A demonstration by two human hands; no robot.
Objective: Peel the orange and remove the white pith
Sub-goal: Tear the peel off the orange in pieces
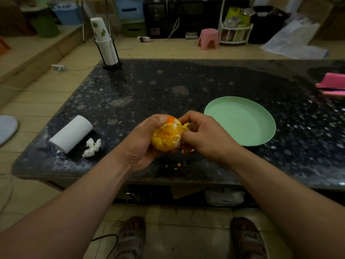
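An orange point(167, 136), mostly bare of peel with patches of white pith, is held above the front part of the dark stone table point(186, 86). My left hand point(141, 143) grips it from the left, thumb on a bit of orange peel at its top. My right hand point(203, 135) is against its right side, fingers curled and pinching a strip of peel at the fruit's edge. Small peel scraps point(177, 164) lie on the table below.
A pale green plate point(240, 120) sits just right of my hands. A paper roll point(71, 134) and a crumpled tissue point(91, 147) lie to the left. A cup holder point(107, 47) stands at the far left corner, a pink object point(332, 85) at the right edge.
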